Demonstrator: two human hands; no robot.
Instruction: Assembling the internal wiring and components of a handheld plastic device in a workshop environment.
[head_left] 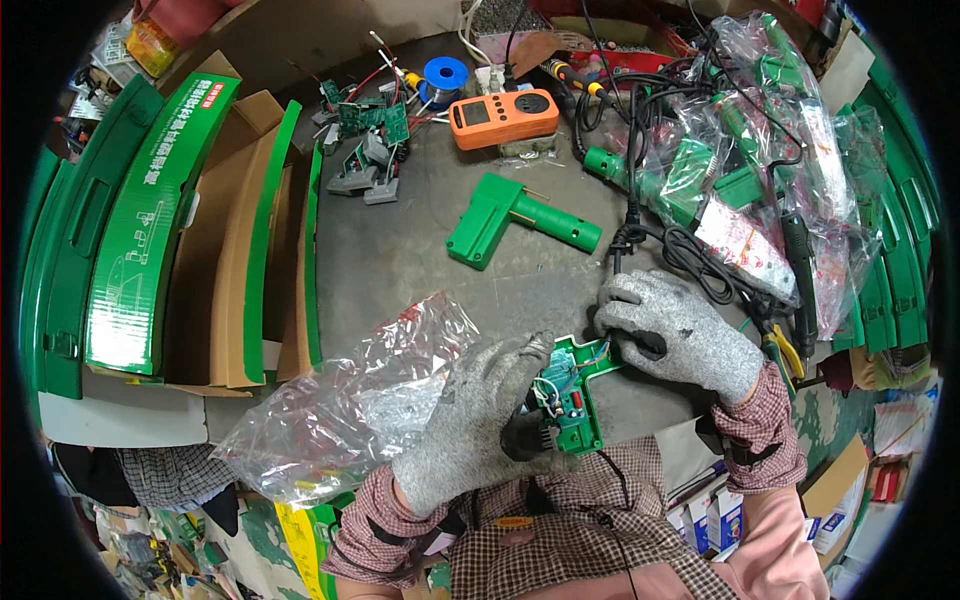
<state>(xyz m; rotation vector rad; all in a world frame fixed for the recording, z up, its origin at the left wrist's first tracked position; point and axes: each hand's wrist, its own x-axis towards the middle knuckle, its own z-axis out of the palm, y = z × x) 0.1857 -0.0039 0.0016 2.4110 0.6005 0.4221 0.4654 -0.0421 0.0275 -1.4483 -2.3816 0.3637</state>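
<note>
My left hand (475, 410), in a grey glove with dark fingertips, grips an opened green tool housing (590, 432) near the table's front edge. Inside the housing sits a green circuit board (562, 375) with white, blue and red parts and thin wires. My right hand (675, 330), gloved too, is closed at the housing's upper right end, where a black power cord (617, 262) runs down into its fingers. What the fingertips pinch is partly hidden. Beyond both hands lies a green pistol-shaped housing (490, 222).
Crumpled clear plastic bag (370, 385) lies left of my hands. Open cardboard boxes (165, 220) stand at left. An orange meter (503, 118), a blue wire spool (445, 78) and loose circuit boards (370, 130) sit at the back. Bagged green tools (740, 150), cords and pliers (785, 350) crowd the right.
</note>
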